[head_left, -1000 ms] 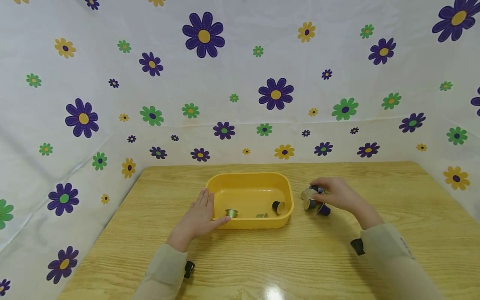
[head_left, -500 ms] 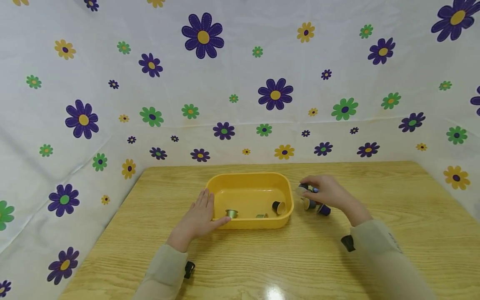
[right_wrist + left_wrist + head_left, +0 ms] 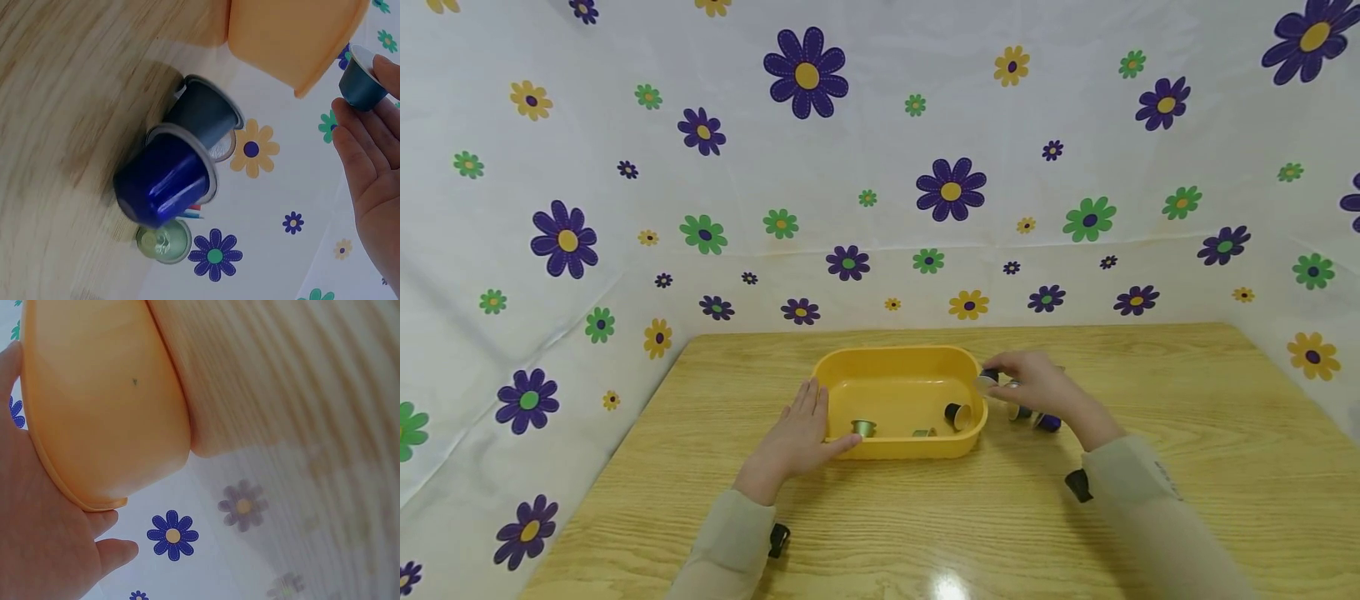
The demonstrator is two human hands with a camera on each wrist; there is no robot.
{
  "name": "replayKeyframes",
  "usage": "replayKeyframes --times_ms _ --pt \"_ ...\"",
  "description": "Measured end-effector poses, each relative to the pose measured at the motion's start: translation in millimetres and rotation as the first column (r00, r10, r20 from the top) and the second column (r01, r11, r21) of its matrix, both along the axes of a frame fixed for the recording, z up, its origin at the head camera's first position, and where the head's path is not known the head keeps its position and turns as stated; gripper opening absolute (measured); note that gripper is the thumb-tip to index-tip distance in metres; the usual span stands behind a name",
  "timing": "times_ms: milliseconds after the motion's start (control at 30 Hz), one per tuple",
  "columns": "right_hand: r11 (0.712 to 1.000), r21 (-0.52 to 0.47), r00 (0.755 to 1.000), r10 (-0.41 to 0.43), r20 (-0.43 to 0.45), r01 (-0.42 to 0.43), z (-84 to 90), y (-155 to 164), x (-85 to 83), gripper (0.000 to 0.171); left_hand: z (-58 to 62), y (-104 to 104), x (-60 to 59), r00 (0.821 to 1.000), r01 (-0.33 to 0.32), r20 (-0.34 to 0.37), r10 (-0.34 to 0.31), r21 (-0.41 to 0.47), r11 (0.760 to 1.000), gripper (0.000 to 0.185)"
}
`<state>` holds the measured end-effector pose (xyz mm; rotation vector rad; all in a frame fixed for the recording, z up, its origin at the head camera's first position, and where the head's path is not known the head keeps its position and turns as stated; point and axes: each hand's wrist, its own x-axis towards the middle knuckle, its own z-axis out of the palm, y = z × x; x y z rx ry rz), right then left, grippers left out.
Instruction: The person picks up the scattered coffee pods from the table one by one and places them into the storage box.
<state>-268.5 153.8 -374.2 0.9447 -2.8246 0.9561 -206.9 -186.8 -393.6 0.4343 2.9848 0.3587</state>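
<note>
A yellow plastic tub (image 3: 895,365) stands on the table. My left hand (image 3: 793,442) rests on its left end, fingers straight along the rim and thumb over the front edge. Inside lie a black coffee capsule (image 3: 952,414), a pale green one (image 3: 863,427) and another greenish one (image 3: 923,432), partly hidden by the front wall. At the tub's right rim my right hand (image 3: 1047,393) pinches a dark teal coffee capsule (image 3: 360,81) between thumb and fingers. Below that hand are a shiny blue capsule (image 3: 164,180), a dark grey one (image 3: 201,114) and a green one (image 3: 167,240).
The wooden table (image 3: 880,525) extends around the tub. White cloth with a flower print (image 3: 880,150) hangs behind the table and along both sides. A black buckle (image 3: 779,540) sits by the left cuff.
My right hand has lifted the teal capsule from the pile and carried it left to the tub's rim. The left hand and the tub have stayed in place.
</note>
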Motion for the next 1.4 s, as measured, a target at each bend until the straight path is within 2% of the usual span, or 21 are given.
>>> replayKeyframes --times_ms 267,767,1067,1400 --pt "0.999 -0.026 0.999 0.046 -0.026 -0.047 -1.7 -16.7 0.0 0.035 -1.1 -1.1 0.4 1.000 -0.005 0.000 0.005 -0.006 1.000 0.099" --pt "0.997 -0.022 0.997 0.076 0.021 -0.076 -8.4 -41.1 -4.1 0.036 -0.4 -1.2 -0.1 1.000 -0.007 -0.001 0.007 -0.010 1.000 0.100" --pt "0.993 -0.035 0.993 0.118 0.027 -0.117 -11.3 -55.0 -5.5 0.034 0.0 -1.2 1.1 1.000 -0.003 0.001 0.003 0.003 1.000 0.099" --pt "0.993 -0.012 0.993 0.119 0.024 -0.119 -11.6 -63.3 -7.3 0.034 -0.9 -1.9 0.9 1.000 0.000 -0.002 0.000 0.002 1.000 0.099"
